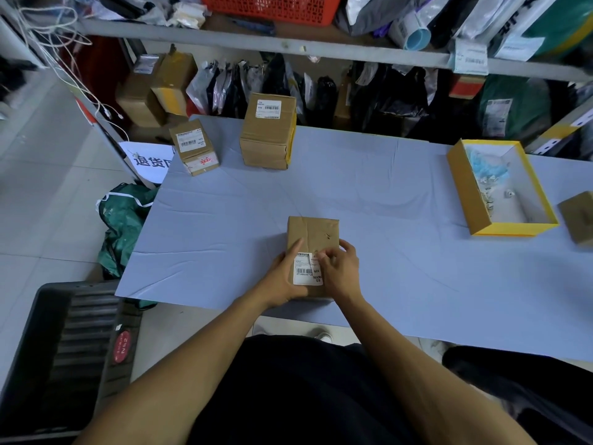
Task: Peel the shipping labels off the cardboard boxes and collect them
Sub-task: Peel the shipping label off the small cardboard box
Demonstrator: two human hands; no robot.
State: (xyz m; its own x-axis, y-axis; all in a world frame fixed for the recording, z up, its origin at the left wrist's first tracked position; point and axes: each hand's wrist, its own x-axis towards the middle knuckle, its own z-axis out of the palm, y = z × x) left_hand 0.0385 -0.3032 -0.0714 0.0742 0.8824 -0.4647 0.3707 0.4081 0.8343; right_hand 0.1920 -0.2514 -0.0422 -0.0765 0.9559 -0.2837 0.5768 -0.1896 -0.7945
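Status: early in the work, by the look of it. One cardboard box lies near the front edge of the tabletop, its white shipping label fixed on the near end of the top face. The left hand braces the box from the left side, fingers wrapped round its edge. The right hand has its fingertips pressed together at the label's upper right corner, apparently picking at it; whether the corner has lifted cannot be told. Two further boxes stand at the far left of the tabletop, a small box and a taller box, each with its label visibly in place, so at least three labels remain. Another brown box sits at the right edge; no label shows on it. An open yellow tray at the right holds scraps of paper, probably labels already collected, though they are too small to confirm. The surface is covered in a pale blue sheet, creased. Beyond it, grey shelves are crowded with parcels and bags; the tiled floor carries a green sack and a dark crate at the left.
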